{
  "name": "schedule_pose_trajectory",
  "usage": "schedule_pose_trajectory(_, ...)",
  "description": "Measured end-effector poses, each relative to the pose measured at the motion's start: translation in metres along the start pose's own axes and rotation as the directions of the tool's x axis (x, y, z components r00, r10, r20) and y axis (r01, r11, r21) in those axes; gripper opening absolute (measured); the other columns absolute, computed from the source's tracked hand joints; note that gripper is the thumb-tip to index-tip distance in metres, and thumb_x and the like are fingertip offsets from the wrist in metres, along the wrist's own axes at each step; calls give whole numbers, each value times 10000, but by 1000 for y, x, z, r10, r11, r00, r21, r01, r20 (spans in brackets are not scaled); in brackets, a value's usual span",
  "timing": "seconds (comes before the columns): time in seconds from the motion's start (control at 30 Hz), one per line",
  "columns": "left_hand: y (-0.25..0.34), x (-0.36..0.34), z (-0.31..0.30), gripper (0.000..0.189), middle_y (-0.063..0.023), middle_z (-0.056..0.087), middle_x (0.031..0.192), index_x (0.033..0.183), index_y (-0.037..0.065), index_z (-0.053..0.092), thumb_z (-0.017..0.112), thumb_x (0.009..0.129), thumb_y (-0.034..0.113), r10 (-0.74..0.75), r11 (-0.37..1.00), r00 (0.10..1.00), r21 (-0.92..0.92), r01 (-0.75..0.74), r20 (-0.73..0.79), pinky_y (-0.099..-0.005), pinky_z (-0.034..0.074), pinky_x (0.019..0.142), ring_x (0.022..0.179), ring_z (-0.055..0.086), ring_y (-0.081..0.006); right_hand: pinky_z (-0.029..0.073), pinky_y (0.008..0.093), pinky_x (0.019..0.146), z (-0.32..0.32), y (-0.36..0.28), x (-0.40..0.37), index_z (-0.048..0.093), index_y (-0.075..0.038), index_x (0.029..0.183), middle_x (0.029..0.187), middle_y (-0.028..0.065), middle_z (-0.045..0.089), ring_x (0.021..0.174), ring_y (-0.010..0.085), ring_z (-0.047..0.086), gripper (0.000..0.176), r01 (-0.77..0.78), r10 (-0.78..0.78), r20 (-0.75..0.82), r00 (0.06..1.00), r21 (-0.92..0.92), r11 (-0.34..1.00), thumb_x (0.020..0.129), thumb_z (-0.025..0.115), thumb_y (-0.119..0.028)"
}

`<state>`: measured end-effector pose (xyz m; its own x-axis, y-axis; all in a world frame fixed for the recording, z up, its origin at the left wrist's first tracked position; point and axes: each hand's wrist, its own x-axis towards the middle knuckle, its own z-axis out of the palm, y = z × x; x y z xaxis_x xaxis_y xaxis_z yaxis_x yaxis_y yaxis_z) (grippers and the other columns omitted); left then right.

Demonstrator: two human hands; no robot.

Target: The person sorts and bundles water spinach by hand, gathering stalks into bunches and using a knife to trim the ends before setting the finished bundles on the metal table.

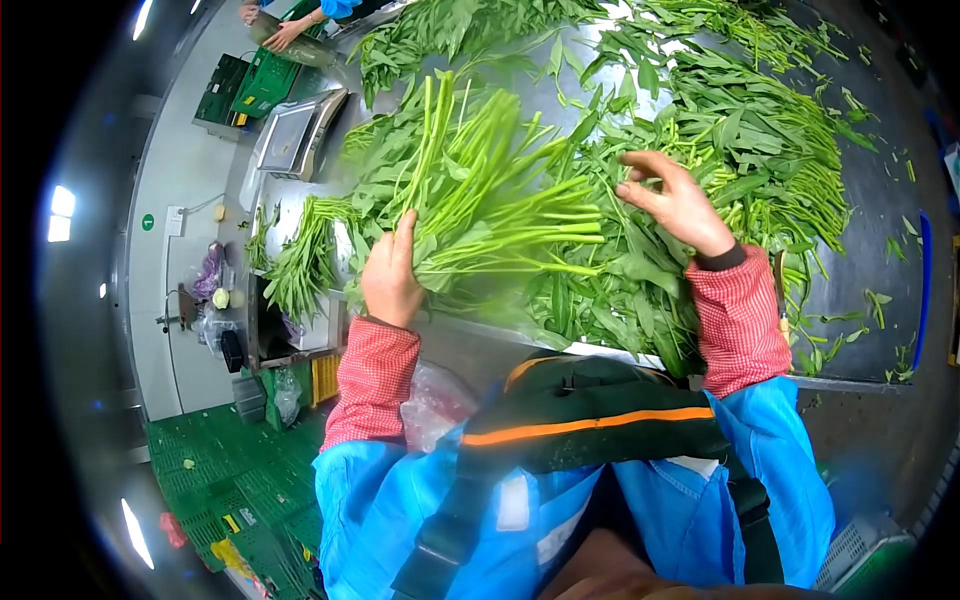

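Head view: left hand (pixel 390 275) closed around long-stemmed greens bunch (pixel 490 205), right hand (pixel 678 203) open over leafy pile (pixel 765 140).

Leafy green bunch (pixel 480 200), long-stemmed, lifted, tilted

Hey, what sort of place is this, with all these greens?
Most likely a vegetable packing room. Leafy greens are heaped on a steel table, a weighing scale sits at one end, green crates lie on the floor, and the left hand grips a bundle of stalks.
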<state>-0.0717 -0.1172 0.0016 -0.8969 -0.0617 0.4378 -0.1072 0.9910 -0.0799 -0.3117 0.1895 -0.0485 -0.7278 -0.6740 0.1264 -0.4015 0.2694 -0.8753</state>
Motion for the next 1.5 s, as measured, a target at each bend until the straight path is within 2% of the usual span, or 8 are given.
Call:
schedule_pose_trajectory(0.43,8,1,0,712,-80,480,763,1325,101,521,550,651,-125,66,997,995,33,-68,70,-359,448,580,674,513,-260,404,278,567,-25,33,3,525,-71,792,670,11,487,598,127,473,207,-44,255,-92,963,875,481,908,416,-203)
schedule_pose_trajectory(0.57,11,12,-1,642,-47,477,748,1319,133,534,563,700,-37,145,977,984,141,-160,107,-339,437,555,640,502,-214,444,302,620,-3,-52,-12,586,-17,856,770,91,571,660,199,528,135,95,-27,-254,967,259,961,873,554,-147)
schedule_pose_trajectory(0.63,23,26,-1,617,-31,475,747,1320,148,536,564,721,3,225,949,969,204,-241,101,-327,432,548,636,498,-194,448,392,752,6,-77,-1,582,-45,744,829,110,564,815,292,534,135,449,-577,-203,791,-447,774,773,601,-176)
schedule_pose_trajectory(0.8,51,52,-1,608,5,462,757,1336,243,524,558,752,80,359,866,927,333,-374,108,-281,410,553,650,492,-149,434,426,875,53,-64,18,646,-34,809,814,119,595,870,275,565,213,260,-399,-51,916,-681,684,809,657,-246)
schedule_pose_trajectory(0.93,49,51,-1,628,-3,457,762,1350,234,508,553,746,69,328,874,930,322,-365,162,-289,421,559,656,496,-153,489,315,668,46,-20,16,610,-40,855,717,75,606,661,197,597,192,125,-166,-270,948,-163,979,924,531,-200)
schedule_pose_trajectory(1.1,38,43,0,623,-28,466,768,1348,190,513,548,741,52,292,894,937,294,-338,189,-314,427,569,660,503,-179,350,246,478,-30,7,6,486,-80,887,618,-48,310,478,71,292,216,34,126,-53,991,988,150,1009,423,-247)
schedule_pose_trajectory(1.3,37,45,-2,604,-58,515,804,1326,171,539,564,736,44,326,899,926,242,-366,191,-333,422,579,681,525,-209,486,306,674,-39,-8,9,609,-22,960,782,64,612,697,188,590,250,18,47,-209,977,298,954,963,522,-257)
schedule_pose_trajectory(1.5,42,53,0,603,-83,596,960,1323,220,534,570,738,76,471,859,880,192,-475,69,-320,432,609,752,564,-201,500,365,829,-9,36,39,642,-19,1118,1049,172,676,926,278,655,455,-109,112,77,991,-44,993,853,658,-388)
